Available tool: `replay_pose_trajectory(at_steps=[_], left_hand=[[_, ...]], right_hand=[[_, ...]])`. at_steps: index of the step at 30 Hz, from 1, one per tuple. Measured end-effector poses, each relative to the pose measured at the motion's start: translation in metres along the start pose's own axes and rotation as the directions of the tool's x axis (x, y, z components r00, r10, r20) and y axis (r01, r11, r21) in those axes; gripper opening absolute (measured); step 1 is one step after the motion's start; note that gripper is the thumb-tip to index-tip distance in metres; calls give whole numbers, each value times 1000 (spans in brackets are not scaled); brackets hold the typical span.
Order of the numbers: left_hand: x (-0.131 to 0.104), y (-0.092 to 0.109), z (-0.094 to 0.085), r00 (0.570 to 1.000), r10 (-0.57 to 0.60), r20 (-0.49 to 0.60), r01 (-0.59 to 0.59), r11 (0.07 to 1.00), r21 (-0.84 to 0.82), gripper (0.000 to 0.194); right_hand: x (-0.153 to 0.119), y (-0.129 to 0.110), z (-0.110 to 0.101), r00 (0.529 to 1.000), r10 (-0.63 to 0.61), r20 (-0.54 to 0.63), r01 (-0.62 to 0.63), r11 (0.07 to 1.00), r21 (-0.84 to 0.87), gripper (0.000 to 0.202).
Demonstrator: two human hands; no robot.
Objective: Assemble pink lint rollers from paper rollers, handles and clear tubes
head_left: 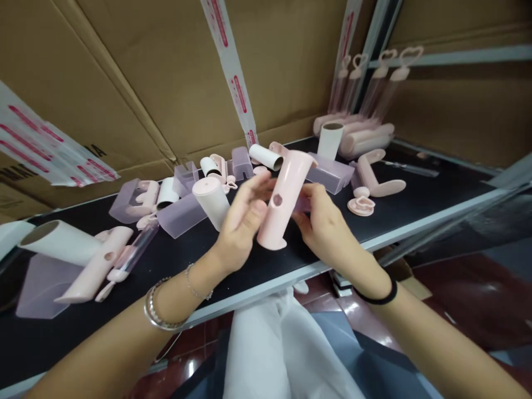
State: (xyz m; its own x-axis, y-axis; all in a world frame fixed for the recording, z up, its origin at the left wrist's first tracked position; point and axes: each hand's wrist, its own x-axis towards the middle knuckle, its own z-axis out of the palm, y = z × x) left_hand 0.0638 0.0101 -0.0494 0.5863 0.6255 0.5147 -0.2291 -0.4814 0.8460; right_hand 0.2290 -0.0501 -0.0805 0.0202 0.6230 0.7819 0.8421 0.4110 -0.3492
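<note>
My left hand [241, 224] and my right hand [326, 221] hold a pink plastic tube cover [284, 199] between them, above the black belt [257, 263]. The cover has a round hole in its side and a flared end pointing down. The left fingers press its left side; the right fingers grip it from behind. A white roll with a pink cap [211, 202] lies just left of my left hand.
Several pink covers [97, 265], white rolls [60, 242] and clear lilac boxes [183, 215] are scattered on the belt. A pink heart-shaped piece [361, 206] and an L-shaped handle [376, 180] lie to the right. Cardboard walls stand behind. The belt's metal edge [415, 228] runs in front.
</note>
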Motion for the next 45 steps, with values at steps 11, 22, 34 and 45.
replay_pose_trajectory(at_steps=[11,22,34,45], left_hand=[[-1,27,6,992,1,124,-68,840,538,43],[-7,17,-3,942,-230,244,193,967,164,44],[-12,21,12,911,-39,-410,9,997,-75,42],[-10,2,11,864,-154,-479,135,988,-75,36]], right_hand=[[-3,4,-8,997,-15,77,17,999,-37,18],[6,-10,-54,885,-252,390,402,837,-372,19],[10,-77,-66,827,-141,544,430,783,-451,17],[12,-94,-53,701,-37,712,505,731,-459,14]])
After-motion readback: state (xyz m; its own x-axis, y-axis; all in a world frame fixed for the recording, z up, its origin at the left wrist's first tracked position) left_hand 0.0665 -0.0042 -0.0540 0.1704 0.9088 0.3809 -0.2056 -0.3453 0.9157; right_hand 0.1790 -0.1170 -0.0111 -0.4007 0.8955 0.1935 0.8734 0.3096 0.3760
